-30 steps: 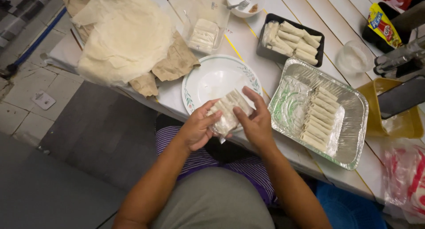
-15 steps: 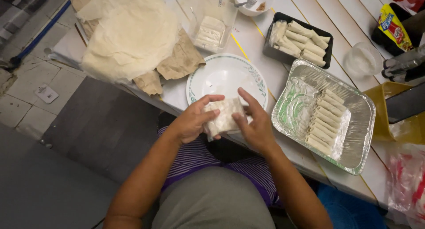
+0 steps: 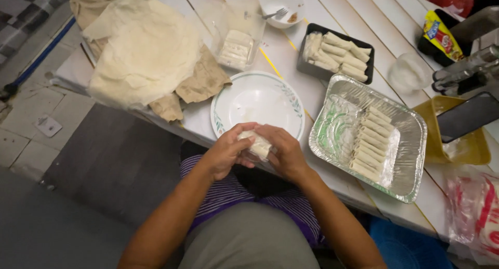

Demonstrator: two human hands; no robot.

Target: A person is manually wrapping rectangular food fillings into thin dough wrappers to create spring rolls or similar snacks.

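Head view shows your pale roll (image 3: 255, 143) pinched between both hands just over the near rim of the white plate (image 3: 258, 98), at the table edge above your lap. Your left hand (image 3: 227, 152) cups its left end with fingers curled tight; your right hand (image 3: 283, 150) wraps the other end, so both are closed on it. A second ago the wrapper lay wider and flatter between your palms; now it is bunched into a compact roll, which suggests the rolling is nearly finished. To your right sits the foil tray (image 3: 340, 128) with a row of finished rolls (image 3: 371, 143), beyond it the black tray (image 3: 338, 53), and to the left the stack of wrappers (image 3: 143, 50).
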